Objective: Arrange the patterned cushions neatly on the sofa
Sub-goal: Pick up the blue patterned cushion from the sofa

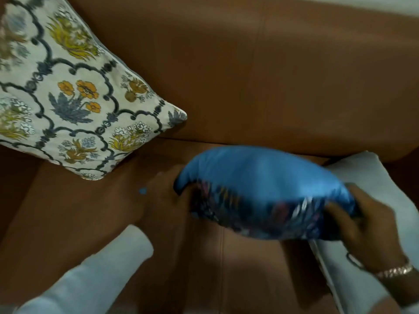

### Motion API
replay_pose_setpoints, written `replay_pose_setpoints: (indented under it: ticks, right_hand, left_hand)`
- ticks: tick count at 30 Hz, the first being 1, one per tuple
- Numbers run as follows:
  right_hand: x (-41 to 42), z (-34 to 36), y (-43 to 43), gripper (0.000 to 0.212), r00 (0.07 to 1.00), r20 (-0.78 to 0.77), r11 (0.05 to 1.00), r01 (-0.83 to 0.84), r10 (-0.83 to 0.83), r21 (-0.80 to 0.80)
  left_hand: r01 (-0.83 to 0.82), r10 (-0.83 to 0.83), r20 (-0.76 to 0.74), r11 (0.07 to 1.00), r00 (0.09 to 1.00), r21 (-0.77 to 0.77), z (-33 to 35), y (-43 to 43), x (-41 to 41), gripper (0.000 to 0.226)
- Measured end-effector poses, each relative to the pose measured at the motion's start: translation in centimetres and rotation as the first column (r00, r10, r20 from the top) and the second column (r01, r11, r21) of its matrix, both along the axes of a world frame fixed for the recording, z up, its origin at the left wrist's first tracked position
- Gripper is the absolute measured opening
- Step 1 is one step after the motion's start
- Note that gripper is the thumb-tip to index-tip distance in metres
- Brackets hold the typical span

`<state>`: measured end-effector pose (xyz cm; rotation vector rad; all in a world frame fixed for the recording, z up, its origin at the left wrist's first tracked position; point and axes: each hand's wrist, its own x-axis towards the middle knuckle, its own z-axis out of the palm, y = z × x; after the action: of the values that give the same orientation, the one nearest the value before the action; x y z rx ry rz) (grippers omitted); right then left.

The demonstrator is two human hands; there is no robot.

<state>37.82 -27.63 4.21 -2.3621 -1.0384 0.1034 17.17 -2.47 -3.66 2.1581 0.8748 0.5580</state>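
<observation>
Head view: blue cushion (260, 177) gripped at both ends, left hand (165, 196), right hand (362, 225); long axis left-right, backrest (272, 75) beyond.

There is one view, from a wide-angle camera worn on the person's head. It looks forward and steeply down, close over the seat of the brown leather sofa (272, 75), whose backrest fills the top of the frame. Both forearms enter from the bottom edge, and the edges bend slightly. With only this view, no part of the scene is shared.
</observation>
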Motion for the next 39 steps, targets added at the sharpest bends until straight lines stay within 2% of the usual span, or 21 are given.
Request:
replay_pose_setpoints:
  ticks: [2,4,5,7,10,14,16,19,21,23,25,27,28,30,32,35,39]
  right_hand:
    - [2.8,1.2,3.4,0.045,0.997,0.072,0.998,-0.007,0.003,0.063]
    - [5.5,1.4,6.2,0.048,0.989,0.146,0.99,-0.038,0.018,0.137]
    - [6.9,1.4,7.6,0.049,0.983,0.18,0.989,-0.053,0.027,0.141]
    - [9.8,0.8,10.5,0.05,0.968,0.249,0.989,-0.07,0.035,0.133]
    - [13.3,-0.7,14.0,0.054,0.971,0.237,0.995,-0.045,0.023,0.086]
    - [16.0,-2.5,16.0,0.054,0.973,0.229,0.999,0.034,-0.028,-0.023]
    - [16.8,-2.6,16.4,0.05,0.975,0.222,0.996,0.034,-0.015,-0.082]
    - [17.9,-2.9,16.4,0.046,0.98,0.198,0.998,0.01,0.003,-0.065]
    - [18.0,-3.8,16.1,0.048,0.978,0.208,1.0,-0.003,0.007,-0.021]
    - [17.9,-5.0,15.8,0.049,0.978,0.21,0.999,0.001,-0.008,0.035]
    - [17.6,-6.0,15.3,0.041,0.984,0.171,0.991,0.019,-0.042,0.135]
    - [17.0,-6.6,13.9,0.026,0.995,0.097,0.972,-0.018,-0.005,0.236]
    - [16.7,-6.8,12.8,0.026,0.997,0.063,0.964,-0.061,0.046,0.258]
    - [16.1,-7.3,9.6,0.039,0.986,0.029,0.96,-0.164,0.162,0.227]
    - [15.7,-8.4,5.4,0.054,0.967,0.007,0.962,-0.255,0.255,0.102]
    - [15.4,-10.4,-1.8,0.06,0.951,-0.064,0.948,-0.307,0.302,-0.081]
    - [15.9,-12.4,-10.9,0.053,0.963,-0.036,0.928,-0.268,0.268,-0.258]
  left_hand:
    - [-0.07,0.08,0.103,0.993,0.991,-0.099,1.8,2.2,2.2,0.03]
    - [-0.09,0.099,0.204,0.995,0.974,-0.052,3.3,5.0,3.9,0.022]
    - [-0.086,0.082,0.205,0.996,0.975,0.011,4.0,6.5,4.7,0.02]
    - [-0.077,0.057,0.169,0.991,0.984,0.113,4.7,9.8,6.5,0.033]
    - [-0.04,0.025,0.142,0.994,0.99,0.101,4.7,13.5,9.5,0.052]
    - [0.003,-0.003,0.006,0.991,1.0,0.133,4.1,14.8,13.5,0.052]
    - [0.019,-0.017,-0.018,0.992,1.0,0.129,4.1,15.6,14.5,0.055]
    - [0.01,-0.011,0.004,0.988,1.0,0.155,4.1,16.1,14.9,0.056]
    - [-0.034,0.023,0.049,0.971,0.999,0.237,3.4,15.5,14.6,0.051]
    - [-0.12,0.093,0.103,0.945,0.99,0.304,2.3,14.2,14.0,0.036]
    - [-0.216,0.171,0.156,0.914,0.973,0.343,1.2,12.1,13.5,0.024]
    - [-0.301,0.243,0.196,0.875,0.95,0.378,-0.2,8.9,13.4,0.03]
    - [-0.332,0.273,0.2,0.858,0.941,0.392,-1.0,6.9,13.3,0.035]
    - [-0.359,0.331,0.14,0.845,0.933,0.395,-2.5,2.0,13.0,0.046]
    - [-0.329,0.319,0.086,0.877,0.944,0.35,-3.8,-3.1,13.2,0.056]
    - [-0.21,0.211,0.027,0.943,0.977,0.258,-5.5,-10.4,14.8,0.07]
    - [0.111,-0.095,-0.082,0.97,0.992,0.217,-7.9,-19.1,18.1,0.068]
